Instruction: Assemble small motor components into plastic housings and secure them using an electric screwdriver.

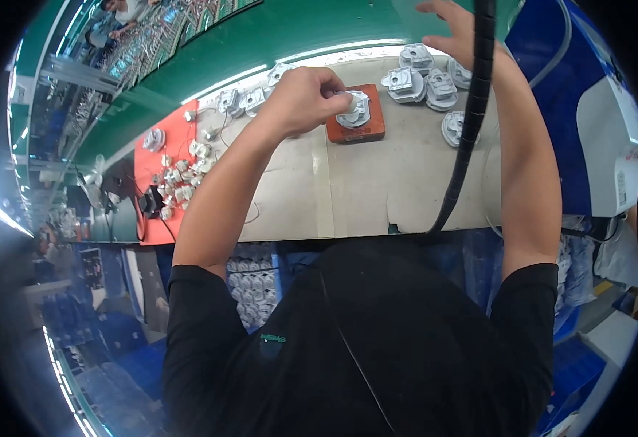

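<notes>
My left hand [306,100] is closed, thumb and fingertips pinched together at a round white plastic housing [359,113]. That housing lies on a square orange-red block [366,134] on the table. A small pale piece shows at the fingertips, but the fingers partly cover it and I cannot tell its kind. Fingers spread and holding nothing visible, my right hand [453,33] is raised at the far right of the table. Nearest to it stand several similar white housings [405,84], some stacked. A black ribbed hose [472,124] hangs in front of my right wrist.
On the left, small white connectors with wires [180,178] lie over a red mat [166,156]. More white housings [230,102] stand behind my left forearm. A green panel [319,33] borders the far side. A white and blue machine [610,138] stands at the right.
</notes>
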`<state>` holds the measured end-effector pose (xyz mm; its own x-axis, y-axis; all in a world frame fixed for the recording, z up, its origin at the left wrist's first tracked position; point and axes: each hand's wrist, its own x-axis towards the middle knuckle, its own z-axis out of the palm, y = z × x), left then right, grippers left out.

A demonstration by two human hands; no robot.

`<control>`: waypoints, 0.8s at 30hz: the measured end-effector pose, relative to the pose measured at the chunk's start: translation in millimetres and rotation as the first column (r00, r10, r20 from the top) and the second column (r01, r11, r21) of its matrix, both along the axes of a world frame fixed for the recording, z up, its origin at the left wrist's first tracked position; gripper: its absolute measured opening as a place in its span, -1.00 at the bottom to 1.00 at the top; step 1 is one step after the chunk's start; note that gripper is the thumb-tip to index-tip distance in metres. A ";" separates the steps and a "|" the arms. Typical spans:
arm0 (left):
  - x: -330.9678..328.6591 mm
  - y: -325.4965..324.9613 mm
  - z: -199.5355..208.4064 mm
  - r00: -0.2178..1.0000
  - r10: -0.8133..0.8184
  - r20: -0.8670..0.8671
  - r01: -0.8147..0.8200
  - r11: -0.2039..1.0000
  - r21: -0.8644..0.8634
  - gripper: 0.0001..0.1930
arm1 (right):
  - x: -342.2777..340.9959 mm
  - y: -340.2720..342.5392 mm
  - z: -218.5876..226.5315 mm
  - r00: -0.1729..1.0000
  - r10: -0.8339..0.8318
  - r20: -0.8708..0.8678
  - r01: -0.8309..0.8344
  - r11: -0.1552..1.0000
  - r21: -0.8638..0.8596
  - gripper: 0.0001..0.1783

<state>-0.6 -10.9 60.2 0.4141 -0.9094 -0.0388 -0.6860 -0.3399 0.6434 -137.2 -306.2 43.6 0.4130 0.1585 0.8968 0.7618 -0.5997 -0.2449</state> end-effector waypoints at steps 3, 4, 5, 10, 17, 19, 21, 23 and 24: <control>-1.6 -5.6 -0.3 0.995 0.017 0.097 -0.024 0.997 0.070 -0.68 | -26.8 46.0 47.1 0.284 -0.574 -0.768 0.542 0.757 -0.366 -0.51; 0.4 -4.7 -0.5 0.993 0.031 0.116 -0.043 0.994 0.099 -0.67 | -38.1 69.5 39.4 0.642 -0.498 -0.583 0.599 0.800 -0.024 -0.55; -1.0 -8.9 -1.0 0.991 0.030 0.132 -0.047 0.991 0.129 -0.67 | -41.2 67.5 32.0 0.645 -0.516 -0.563 0.600 0.799 -0.045 -0.57; -8.0 -17.3 -6.0 0.986 0.052 0.158 -0.073 0.989 0.132 -0.66 | -41.4 76.0 1.3 0.616 -0.570 -0.544 0.615 0.779 -0.119 -0.49; -2.6 -10.7 -18.0 0.987 0.030 0.160 -0.036 0.999 0.035 -0.73 | -38.0 86.7 12.0 0.694 -0.525 -0.492 0.579 0.814 -0.051 -0.59; -1.5 -7.2 -19.7 0.992 0.049 0.118 -0.050 0.999 0.008 -0.70 | -38.0 91.6 39.6 0.765 -0.449 -0.461 0.547 0.831 0.098 -0.66; -2.2 -4.3 -21.8 0.995 0.065 0.077 -0.063 0.998 -0.032 -0.67 | -37.9 99.9 62.9 0.850 -0.330 -0.411 0.489 0.785 0.380 -0.78; -1.1 2.2 -25.0 0.996 0.069 0.050 -0.066 0.996 -0.061 -0.68 | -22.2 105.4 74.0 0.952 -0.270 -0.143 0.300 0.738 0.605 -0.70; 2.8 4.2 -33.3 0.997 0.074 0.031 -0.071 0.993 -0.094 -0.68 | -15.0 116.2 88.2 0.926 -0.371 -0.065 0.335 0.735 0.590 -0.66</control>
<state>2.2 -6.7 26.9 0.4790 -0.8758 0.0593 -0.6840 -0.3300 0.6506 -152.2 -190.0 131.8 0.2821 -0.5464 0.7886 0.5467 -0.5839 -0.6001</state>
